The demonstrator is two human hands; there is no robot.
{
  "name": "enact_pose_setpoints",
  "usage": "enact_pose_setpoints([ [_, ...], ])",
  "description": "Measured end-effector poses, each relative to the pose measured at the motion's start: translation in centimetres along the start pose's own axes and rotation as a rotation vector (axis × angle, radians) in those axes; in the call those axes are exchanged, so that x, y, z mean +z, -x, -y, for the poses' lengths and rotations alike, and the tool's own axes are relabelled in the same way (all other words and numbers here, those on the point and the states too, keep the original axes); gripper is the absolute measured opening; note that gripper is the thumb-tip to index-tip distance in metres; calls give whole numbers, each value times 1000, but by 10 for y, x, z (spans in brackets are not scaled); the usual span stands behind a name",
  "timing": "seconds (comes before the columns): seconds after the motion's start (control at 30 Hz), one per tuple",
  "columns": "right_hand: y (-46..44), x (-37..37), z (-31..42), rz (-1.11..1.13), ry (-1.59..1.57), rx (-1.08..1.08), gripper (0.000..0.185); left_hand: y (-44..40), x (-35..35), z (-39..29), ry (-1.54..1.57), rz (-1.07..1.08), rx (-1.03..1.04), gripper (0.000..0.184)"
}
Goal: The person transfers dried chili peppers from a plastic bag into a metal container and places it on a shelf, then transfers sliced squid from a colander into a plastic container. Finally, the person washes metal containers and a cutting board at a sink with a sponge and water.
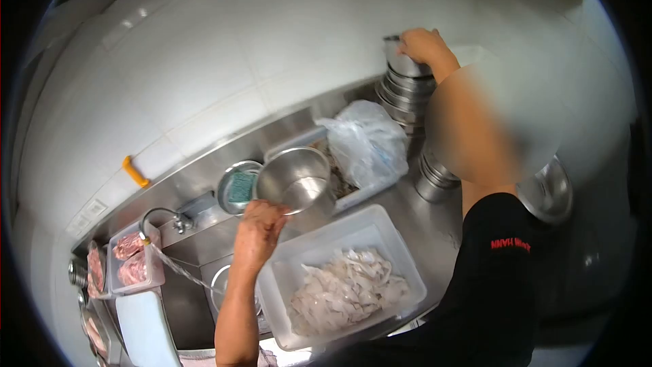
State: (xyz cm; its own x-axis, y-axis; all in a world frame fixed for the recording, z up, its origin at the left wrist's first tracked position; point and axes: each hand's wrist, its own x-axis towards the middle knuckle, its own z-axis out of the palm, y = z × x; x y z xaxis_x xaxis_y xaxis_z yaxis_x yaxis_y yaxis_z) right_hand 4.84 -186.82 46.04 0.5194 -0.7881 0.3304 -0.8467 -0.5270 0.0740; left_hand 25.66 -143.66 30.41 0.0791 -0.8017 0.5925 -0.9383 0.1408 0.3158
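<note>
My left hand (261, 228) is closed on the near rim of a round stainless steel pot (299, 180), whose inside looks bare. At the back right, my right hand (425, 46) reaches to a tall stack of metal pots and grips the rim of the top pot (406, 64). Below the left pot, a white plastic tub (404, 251) holds a heap of pale, wet, sliced raw food (346, 292) whose kind I cannot make out. Just left of the pot lies a green scouring pad (241, 187) in a metal bowl (224, 194).
A clear plastic bag (367, 143) lies over a tray behind the tub. Water runs from a faucet (163, 214) into a bowl in the sink (183, 312). Containers of raw meat (132, 268) stand at the left. A blurred round shape (502, 122) crosses my right forearm.
</note>
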Motion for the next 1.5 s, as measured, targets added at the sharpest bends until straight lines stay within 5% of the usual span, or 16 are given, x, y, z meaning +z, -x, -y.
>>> enact_pose_setpoints([
  [0.03, 13, 0, -7, 45, -55, 22, 36, 5, 4, 5, 3, -9, 2, 15],
  [0.13, 89, -3, -27, -294, -153, -7, 26, 8, 10, 3, 36, 12, -82, 14],
  [0.3, 221, 36, -56, -289, -150, 9, 24, 8, 25, 3, 59, 5, -99, 16],
  [0.53, 272, 153, -47, -17, -307, 160, 30, 10, 25, -6, 62, 22, -58, 15],
  [0.93, 312, 100, -2, 367, -513, 238, 53, -42, 51, -43, 41, -33, 295, 15],
  [1.07, 331, 129, 15, 404, -126, 121, 50, -57, 71, -63, 53, -37, 447, 17],
  [1.3, 320, 48, -24, 148, -375, 297, 60, -62, 80, -65, 103, 5, 447, 19],
  [1.5, 305, -77, -24, -230, -191, 329, 61, -68, 144, -102, 158, 180, 618, 15],
])
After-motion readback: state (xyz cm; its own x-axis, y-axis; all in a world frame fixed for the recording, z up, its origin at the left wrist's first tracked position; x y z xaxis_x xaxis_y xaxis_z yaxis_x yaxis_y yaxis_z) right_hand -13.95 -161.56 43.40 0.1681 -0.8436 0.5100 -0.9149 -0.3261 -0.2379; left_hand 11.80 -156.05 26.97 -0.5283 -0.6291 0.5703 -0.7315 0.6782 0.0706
